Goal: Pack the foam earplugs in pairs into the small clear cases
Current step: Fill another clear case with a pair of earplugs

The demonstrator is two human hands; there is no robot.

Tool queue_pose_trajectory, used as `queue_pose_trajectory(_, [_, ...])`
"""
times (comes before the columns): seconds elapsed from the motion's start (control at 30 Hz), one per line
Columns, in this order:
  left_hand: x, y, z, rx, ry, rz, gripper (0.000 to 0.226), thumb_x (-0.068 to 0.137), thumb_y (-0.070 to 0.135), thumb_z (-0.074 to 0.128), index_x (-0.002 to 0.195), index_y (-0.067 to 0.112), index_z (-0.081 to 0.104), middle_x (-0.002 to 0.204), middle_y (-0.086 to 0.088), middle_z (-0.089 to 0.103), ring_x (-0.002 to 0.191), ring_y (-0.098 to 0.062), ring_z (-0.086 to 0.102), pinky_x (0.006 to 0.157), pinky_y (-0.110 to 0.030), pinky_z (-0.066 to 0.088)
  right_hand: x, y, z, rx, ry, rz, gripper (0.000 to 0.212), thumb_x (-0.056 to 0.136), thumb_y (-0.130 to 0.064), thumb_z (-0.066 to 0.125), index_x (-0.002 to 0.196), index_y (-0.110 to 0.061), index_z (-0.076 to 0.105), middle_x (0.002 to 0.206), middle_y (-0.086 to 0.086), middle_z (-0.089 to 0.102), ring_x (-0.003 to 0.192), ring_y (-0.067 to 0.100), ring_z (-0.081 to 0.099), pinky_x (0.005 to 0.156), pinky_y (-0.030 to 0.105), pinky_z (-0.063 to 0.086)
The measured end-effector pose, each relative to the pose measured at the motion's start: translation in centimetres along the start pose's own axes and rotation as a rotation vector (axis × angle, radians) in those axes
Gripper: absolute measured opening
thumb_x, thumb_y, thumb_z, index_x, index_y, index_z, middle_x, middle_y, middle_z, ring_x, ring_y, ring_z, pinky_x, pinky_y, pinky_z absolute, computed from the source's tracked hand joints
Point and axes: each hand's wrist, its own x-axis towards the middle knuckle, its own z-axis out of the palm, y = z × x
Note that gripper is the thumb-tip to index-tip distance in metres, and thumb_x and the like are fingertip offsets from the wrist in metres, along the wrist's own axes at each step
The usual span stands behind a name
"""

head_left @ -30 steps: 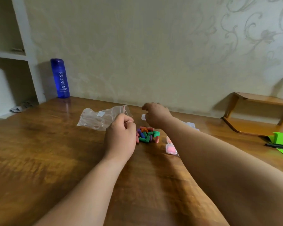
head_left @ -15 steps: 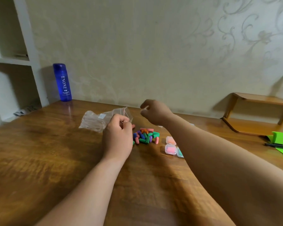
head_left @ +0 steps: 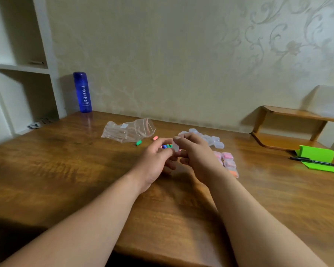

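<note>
Right fingers [head_left: 178,140] pinching clear case [head_left: 175,147], left fingers [head_left: 160,151] curled beside it, grip unclear, earplugs [head_left: 167,145] just behind

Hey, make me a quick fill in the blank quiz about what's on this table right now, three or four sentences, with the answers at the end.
1. The bottle by the wall is ____ in colour.
2. Of the left hand and the right hand, the one pinching the clear case is the ____.
3. A loose green earplug lies on the table just in front of the plastic ____.
4. The black pen lies across a stand coloured ____.
Missing words: blue; right; bag; green.
</note>
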Motion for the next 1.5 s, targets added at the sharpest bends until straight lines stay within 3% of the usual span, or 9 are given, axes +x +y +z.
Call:
queue_pose_trajectory(0.1, [-1.1,-0.6,-0.2,-0.011,-0.024,0.001,0.027,0.111,0.025,0.057,0.123,0.048,0.066,0.103,-0.016,0.077,0.087,-0.027,0.072,0.081,-0.041,0.062,-1.4,1.0,0.2,-0.018,-0.019,-0.007,0.024,0.1,-0.037,0.074,0.11,-0.015,0.07,0.089,0.0,0.073,0.079,0.015,0.073,0.073,0.036,0.052])
queue_pose_trajectory(0.33, [-1.4,-0.5,-0.9,0.036,-0.052,0.034,0.034,0.112,0.022,0.055,0.142,0.038,0.064,0.108,0.015,0.078,0.101,-0.019,0.077,0.085,-0.035,0.065,-1.8,0.8,0.0,0.035,-0.064,-0.025,0.02,0.104,-0.033,0.069,0.116,-0.017,0.071,0.092,0.004,0.079,0.079,0.018,0.077,0.073,0.029,0.059])
queue_pose_trajectory(0.5, [-1.4,-0.8,-0.9,0.047,-0.041,0.037,0.032,0.113,0.029,0.055,0.135,0.046,0.069,0.129,0.002,0.072,0.119,-0.017,0.073,0.098,-0.044,0.063,-1.2,1.2,0.0,0.049,-0.1,0.024,0.02,0.101,-0.023,0.073,0.118,-0.013,0.069,0.105,0.017,0.079,0.095,0.036,0.079,0.086,0.044,0.065])
queue_pose_trajectory(0.7, [-1.4,-0.9,-0.9,0.053,-0.05,0.065,0.033,0.111,0.026,0.058,0.129,0.051,0.071,0.119,-0.005,0.075,0.116,-0.022,0.074,0.1,-0.05,0.062,-0.8,1.3,-0.1,0.085,-0.13,0.059,0.024,0.103,-0.03,0.071,0.118,-0.011,0.069,0.107,0.019,0.078,0.092,0.032,0.079,0.08,0.038,0.064])
queue_pose_trajectory(0.83, [-1.4,-0.9,-1.0,0.041,-0.05,0.069,0.028,0.109,0.029,0.062,0.125,0.05,0.072,0.11,0.011,0.076,0.111,-0.025,0.075,0.095,-0.047,0.064,-0.7,1.5,0.2,0.06,-0.096,0.026,0.027,0.102,-0.03,0.072,0.116,-0.007,0.068,0.106,0.018,0.077,0.084,0.026,0.074,0.073,0.035,0.057])
queue_pose_trajectory(0.97, [-1.3,-1.1,-1.1,0.037,-0.051,0.07,0.026,0.107,0.035,0.065,0.129,0.049,0.071,0.11,-0.003,0.078,0.105,-0.026,0.075,0.089,-0.04,0.064,-0.7,1.5,0.2,0.053,-0.087,0.046,0.024,0.1,-0.03,0.072,0.111,-0.008,0.069,0.095,0.008,0.075,0.081,0.021,0.065,0.067,0.034,0.047])
queue_pose_trajectory(1.1, [-1.1,-1.3,-1.2,-0.016,-0.061,0.054,0.028,0.108,0.022,0.064,0.127,0.04,0.074,0.112,-0.014,0.075,0.1,-0.029,0.075,0.087,-0.042,0.065,-0.7,1.5,0.2,0.04,-0.102,0.047,0.019,0.098,-0.029,0.074,0.103,-0.012,0.067,0.091,0.008,0.072,0.078,0.02,0.061,0.059,0.029,0.044])
queue_pose_trajectory(1.3, [-1.0,-0.9,-1.3,-0.062,-0.079,0.026,0.03,0.107,0.014,0.062,0.123,0.035,0.076,0.097,-0.002,0.077,0.087,-0.018,0.073,0.077,-0.03,0.061,-0.7,1.4,-0.1,0.024,-0.149,0.025,0.02,0.098,-0.029,0.074,0.106,-0.012,0.066,0.095,0.008,0.073,0.081,0.02,0.063,0.062,0.031,0.045])
queue_pose_trajectory(1.5, [-1.0,-0.7,-1.3,-0.084,-0.09,0.002,0.026,0.106,0.015,0.064,0.125,0.027,0.077,0.097,-0.005,0.075,0.087,-0.021,0.071,0.077,-0.034,0.058,-0.5,1.6,-0.4,0.021,-0.156,-0.018,0.014,0.095,-0.025,0.075,0.096,-0.014,0.065,0.087,0.009,0.072,0.077,0.019,0.063,0.067,0.035,0.047])
